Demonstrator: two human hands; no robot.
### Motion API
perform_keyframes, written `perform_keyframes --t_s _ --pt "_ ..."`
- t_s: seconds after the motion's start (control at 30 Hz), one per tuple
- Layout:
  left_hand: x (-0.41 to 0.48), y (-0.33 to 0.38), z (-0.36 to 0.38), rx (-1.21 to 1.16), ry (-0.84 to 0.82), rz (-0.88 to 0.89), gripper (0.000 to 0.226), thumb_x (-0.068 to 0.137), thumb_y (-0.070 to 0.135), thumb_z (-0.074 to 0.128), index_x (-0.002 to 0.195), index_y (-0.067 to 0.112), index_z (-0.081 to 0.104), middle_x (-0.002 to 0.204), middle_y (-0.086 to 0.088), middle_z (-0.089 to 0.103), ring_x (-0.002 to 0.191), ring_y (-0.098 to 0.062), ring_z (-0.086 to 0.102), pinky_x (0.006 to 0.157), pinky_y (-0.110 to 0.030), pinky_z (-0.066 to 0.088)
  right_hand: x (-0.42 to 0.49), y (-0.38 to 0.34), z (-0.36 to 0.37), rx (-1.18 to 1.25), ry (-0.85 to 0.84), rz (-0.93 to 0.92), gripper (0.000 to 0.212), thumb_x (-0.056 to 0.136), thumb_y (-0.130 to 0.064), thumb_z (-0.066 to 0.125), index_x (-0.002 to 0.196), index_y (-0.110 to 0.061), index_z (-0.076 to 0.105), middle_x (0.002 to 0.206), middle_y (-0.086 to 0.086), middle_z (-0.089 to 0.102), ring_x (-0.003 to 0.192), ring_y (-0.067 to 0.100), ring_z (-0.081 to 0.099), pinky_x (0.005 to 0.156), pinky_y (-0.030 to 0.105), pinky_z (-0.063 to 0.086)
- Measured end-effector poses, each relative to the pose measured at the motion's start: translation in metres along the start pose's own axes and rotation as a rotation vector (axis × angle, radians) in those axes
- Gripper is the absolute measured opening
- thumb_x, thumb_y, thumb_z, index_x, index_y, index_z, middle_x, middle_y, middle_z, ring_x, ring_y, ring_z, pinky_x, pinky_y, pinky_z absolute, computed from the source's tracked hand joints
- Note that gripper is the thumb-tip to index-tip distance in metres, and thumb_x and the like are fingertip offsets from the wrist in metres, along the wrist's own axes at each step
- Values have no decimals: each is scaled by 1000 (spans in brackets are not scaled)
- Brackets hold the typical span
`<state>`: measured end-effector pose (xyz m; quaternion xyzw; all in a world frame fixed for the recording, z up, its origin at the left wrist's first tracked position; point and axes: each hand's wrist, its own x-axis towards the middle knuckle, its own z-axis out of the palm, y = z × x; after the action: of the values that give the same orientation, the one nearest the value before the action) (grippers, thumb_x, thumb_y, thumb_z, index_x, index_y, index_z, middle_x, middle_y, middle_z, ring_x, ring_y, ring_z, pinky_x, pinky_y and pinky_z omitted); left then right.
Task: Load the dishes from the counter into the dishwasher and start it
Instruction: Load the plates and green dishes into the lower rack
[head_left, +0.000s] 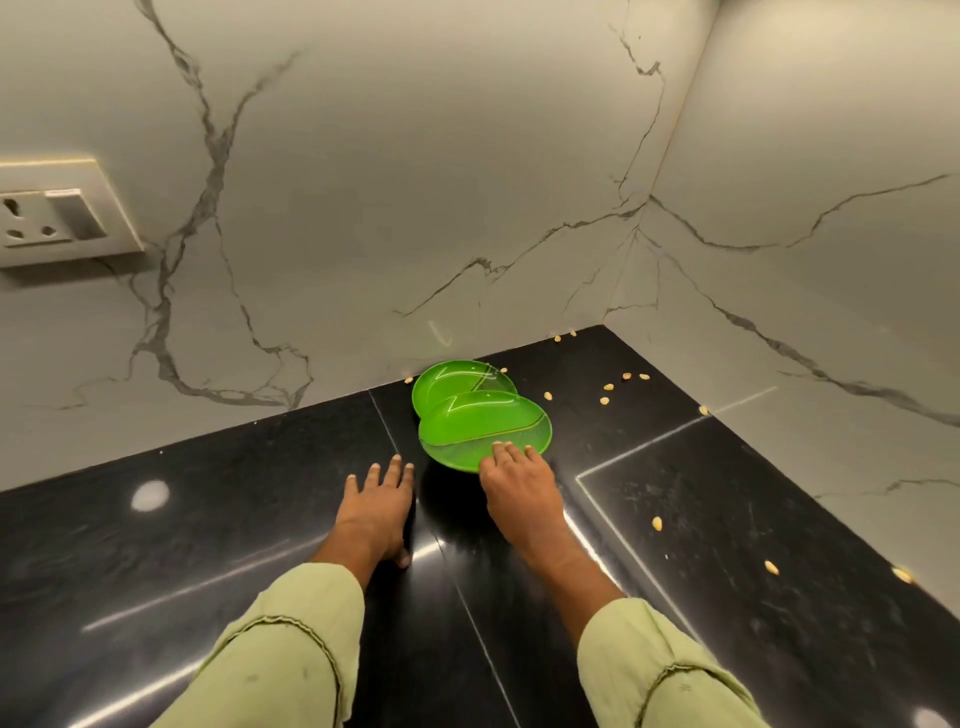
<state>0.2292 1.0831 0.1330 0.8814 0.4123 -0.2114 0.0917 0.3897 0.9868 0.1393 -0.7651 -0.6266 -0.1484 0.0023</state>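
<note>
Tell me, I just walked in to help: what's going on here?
A person is reaching over the black counter. Their right hand has its fingers on the near rim of the front green plate, which overlaps a second green plate in the corner; the thumb is hidden. The left hand rests flat on the counter, holding nothing. Pale crumbs lie scattered around.

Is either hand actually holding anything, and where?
The right hand touches the near rim of the nearer green plate; its thumb is hidden, so a grip cannot be told. The left hand lies flat on the counter, holding nothing.
</note>
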Motion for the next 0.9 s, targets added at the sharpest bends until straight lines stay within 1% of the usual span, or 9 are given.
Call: perform_keyframes --t_s 0.03,0.1,0.2,0.3,0.4,0.47,0.53,0.73,0.9 --pt "-8 0 3 -20 43 -9 108 88 35 71 158 12 -8 166 -6 -13 153 -31 -3 122 -54 4 -7 -1 -3 6 12 -6 15 66 -7 57 72 -9 70 89 16 74 83 29 72 73 42 59" --pt "-27 0 13 -59 127 -15 89 98 34 55 159 12 -6 166 -6 -13 153 -29 -5 123 -52 1 -26 -5 -6 14 77 -37 29 72 -7 41 72 -10 70 89 15 74 82 27 73 68 36 58" --pt "-54 1 24 -68 246 -4 77 102 35 44 159 14 -4 165 -6 -14 153 -28 -7 122 -51 -2 -53 -16 -13 21 159 -49 31 77 -8 41 81 -11 71 89 10 74 84 26 72 64 32 55" --pt "-83 0 34 -60 310 28 74 103 33 40 159 14 -5 165 -6 -15 153 -28 -9 122 -50 -4 -85 -28 -24 30 161 -15 29 78 -6 41 79 -11 70 85 10 73 83 26 72 63 32 55" --pt "-117 -4 47 -45 359 78 72 103 32 37 158 14 -6 165 -7 -15 152 -28 -10 121 -50 -5 -117 -48 -40 6 187 32 31 77 -4 40 78 -9 71 87 12 74 83 27 73 64 32 56" --pt "-136 -7 60 -39 399 100 72 104 36 36 158 14 -7 165 -7 -16 152 -28 -10 121 -50 -5 -140 -62 -46 17 180 59 33 78 -5 40 78 -8 72 90 14 75 86 27 74 65 32 57" --pt "-155 -12 73 -29 446 114 73 104 41 35 158 15 -7 165 -7 -16 152 -29 -9 122 -51 -4 -165 -80 -53 7 216 77 33 81 -6 40 80 -7 73 92 15 75 88 27 74 65 33 57" --pt "-212 -15 107 -20 435 197 74 103 50 30 158 16 -5 165 -7 -13 152 -30 -9 121 -52 -4 -237 -114 -72 -23 197 177 26 83 -8 51 93 -4 75 96 17 74 88 28 74 68 37 59" --pt "-258 -15 136 -20 457 237 73 102 57 23 159 18 -4 166 -7 -8 153 -29 -7 122 -50 -2 -301 -131 -93 6 231 217 39 83 -7 38 94 -3 75 93 16 75 84 28 74 73 39 61"
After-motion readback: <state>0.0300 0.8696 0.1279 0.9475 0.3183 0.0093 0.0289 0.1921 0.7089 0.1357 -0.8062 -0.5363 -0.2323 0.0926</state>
